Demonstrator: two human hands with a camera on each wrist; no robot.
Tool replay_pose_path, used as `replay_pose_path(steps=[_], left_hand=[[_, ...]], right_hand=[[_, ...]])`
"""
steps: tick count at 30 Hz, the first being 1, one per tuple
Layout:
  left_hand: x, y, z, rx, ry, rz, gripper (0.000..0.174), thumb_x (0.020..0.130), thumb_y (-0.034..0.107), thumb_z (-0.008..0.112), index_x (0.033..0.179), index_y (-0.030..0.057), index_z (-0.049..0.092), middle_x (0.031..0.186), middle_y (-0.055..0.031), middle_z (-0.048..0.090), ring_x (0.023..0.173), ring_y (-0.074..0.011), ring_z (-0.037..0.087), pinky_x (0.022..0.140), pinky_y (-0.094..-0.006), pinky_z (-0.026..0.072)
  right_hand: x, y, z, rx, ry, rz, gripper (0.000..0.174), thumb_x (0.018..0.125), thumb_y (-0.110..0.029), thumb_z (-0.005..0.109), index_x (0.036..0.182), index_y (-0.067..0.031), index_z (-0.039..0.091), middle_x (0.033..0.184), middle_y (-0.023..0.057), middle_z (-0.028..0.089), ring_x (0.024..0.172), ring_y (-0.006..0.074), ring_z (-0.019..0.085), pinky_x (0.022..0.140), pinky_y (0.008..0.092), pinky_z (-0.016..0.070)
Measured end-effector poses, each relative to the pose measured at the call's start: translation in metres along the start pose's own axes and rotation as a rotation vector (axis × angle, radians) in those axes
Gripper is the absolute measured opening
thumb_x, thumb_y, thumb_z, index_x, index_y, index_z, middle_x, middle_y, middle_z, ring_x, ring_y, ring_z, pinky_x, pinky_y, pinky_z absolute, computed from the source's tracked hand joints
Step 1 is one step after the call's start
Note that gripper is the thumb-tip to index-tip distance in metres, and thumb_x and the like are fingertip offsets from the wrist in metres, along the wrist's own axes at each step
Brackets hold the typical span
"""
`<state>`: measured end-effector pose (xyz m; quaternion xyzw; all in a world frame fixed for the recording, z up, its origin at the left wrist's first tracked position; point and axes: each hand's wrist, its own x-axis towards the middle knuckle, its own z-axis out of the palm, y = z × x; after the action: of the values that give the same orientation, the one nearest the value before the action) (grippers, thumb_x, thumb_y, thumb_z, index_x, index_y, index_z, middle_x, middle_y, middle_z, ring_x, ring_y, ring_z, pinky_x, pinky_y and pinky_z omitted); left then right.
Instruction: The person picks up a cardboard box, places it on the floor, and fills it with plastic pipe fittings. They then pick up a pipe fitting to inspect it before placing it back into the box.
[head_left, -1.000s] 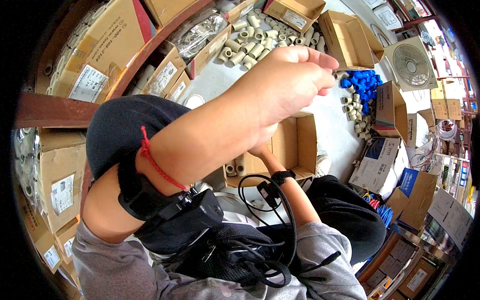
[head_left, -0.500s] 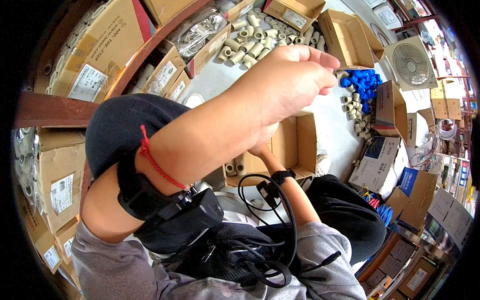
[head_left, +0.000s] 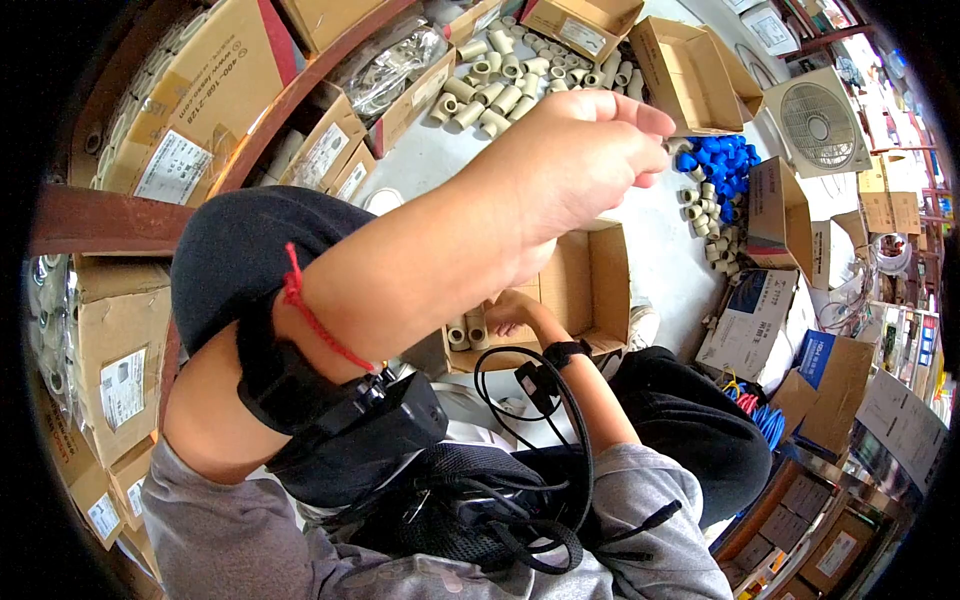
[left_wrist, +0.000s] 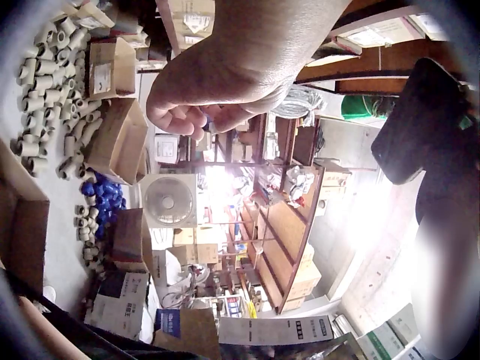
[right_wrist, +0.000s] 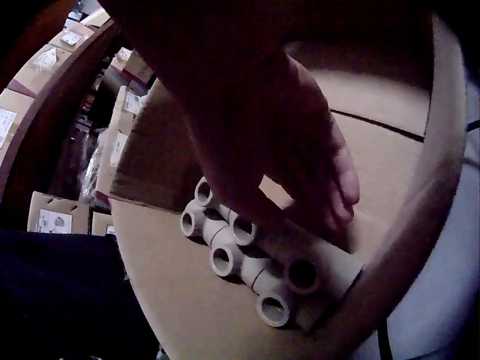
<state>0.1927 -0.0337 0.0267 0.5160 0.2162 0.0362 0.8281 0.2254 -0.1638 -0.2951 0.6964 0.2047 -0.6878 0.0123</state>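
Note:
My left hand (head_left: 590, 160) is raised across the head view, its forearm crossing above the open cardboard box (head_left: 605, 290). In the left wrist view the left hand (left_wrist: 217, 79) hangs with loosely curled fingers and holds nothing. My right hand (head_left: 515, 312) is inside the box, beside grey pipe fittings (head_left: 458, 335). The right wrist view has the right hand (right_wrist: 262, 142) dark and close over two rows of fittings (right_wrist: 225, 259), thumb side at the left, with bare cardboard showing between thumb and fingers. Whether a fingertip touches a fitting is hard to see.
Loose grey fittings (head_left: 495, 90) and a pile of blue ones (head_left: 725, 160) lie on the floor beyond the box. Open cartons (head_left: 690, 75), a box fan (head_left: 820, 125) and shelves with cartons stand around. A black cable (head_left: 585, 440) loops near the right forearm.
My right hand has shifted left inside the box, towards the fittings, and more of its fingers shows. The left hand stays raised; the head view has shifted slightly.

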Motion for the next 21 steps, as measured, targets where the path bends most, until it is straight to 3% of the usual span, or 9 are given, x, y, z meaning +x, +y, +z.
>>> replay_pose_path(steps=[8, 14, 21], left_hand=[[0.002, -0.002, 0.004, -0.008, -0.015, -0.028, 0.016, 0.075, 0.013, 0.045, 0.091, 0.0095, 0.049, 0.086, 0.0019, 0.049, 0.077, -0.0063, 0.047, 0.067, -0.0205, 0.0329], [0.002, -0.001, 0.004, -0.011, -0.020, -0.032, 0.016, 0.075, 0.013, 0.046, 0.090, 0.0100, 0.049, 0.084, 0.0021, 0.049, 0.076, -0.0056, 0.047, 0.067, -0.0203, 0.0328], [0.001, -0.001, 0.004, -0.017, -0.025, -0.037, 0.016, 0.075, 0.013, 0.046, 0.090, 0.0100, 0.049, 0.084, 0.0023, 0.049, 0.076, -0.0052, 0.047, 0.067, -0.0205, 0.0329]], right_hand=[[-0.007, 0.002, 0.013, 0.161, -0.069, -0.006, 0.027, 0.063, -0.026, 0.061, 0.053, -0.0039, 0.048, 0.045, 0.0027, 0.045, 0.035, 0.0087, 0.038, 0.033, 0.0207, 0.0302], [-0.007, 0.004, 0.019, 0.066, 0.013, -0.058, 0.029, 0.064, -0.028, 0.060, 0.051, -0.0053, 0.048, 0.043, 0.0012, 0.043, 0.035, 0.0088, 0.038, 0.033, 0.0201, 0.0299], [0.002, 0.008, 0.017, 0.075, -0.081, -0.011, 0.030, 0.062, -0.032, 0.059, 0.050, -0.0051, 0.051, 0.047, 0.0028, 0.049, 0.036, 0.0107, 0.041, 0.033, 0.0202, 0.0310]])
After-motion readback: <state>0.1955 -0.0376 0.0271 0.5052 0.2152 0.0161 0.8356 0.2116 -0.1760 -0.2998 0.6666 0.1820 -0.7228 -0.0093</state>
